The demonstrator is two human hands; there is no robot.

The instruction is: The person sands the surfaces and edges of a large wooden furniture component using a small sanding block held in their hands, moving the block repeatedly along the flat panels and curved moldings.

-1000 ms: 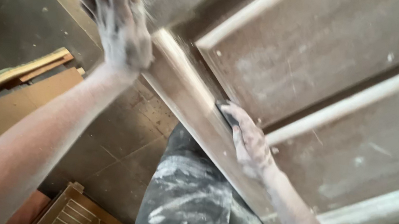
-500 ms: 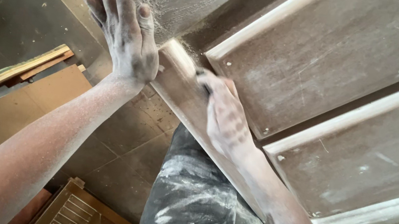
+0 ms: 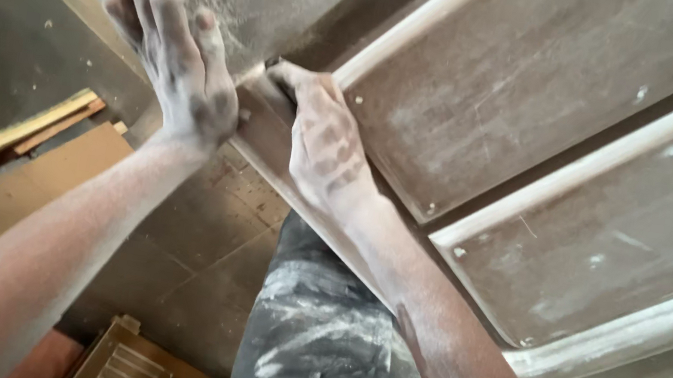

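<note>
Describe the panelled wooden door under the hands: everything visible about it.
The wooden door fills the upper right of the view, running diagonally. It looks like brown wood with recessed flat panels framed by pale raised mouldings, all coated in fine dust with white specks and smears. Its near edge is a smooth, lighter rail. The left hand lies against the dusty upper part; the right hand presses on the edge rail, fingers curled. Whether it holds anything cannot be told.
</note>
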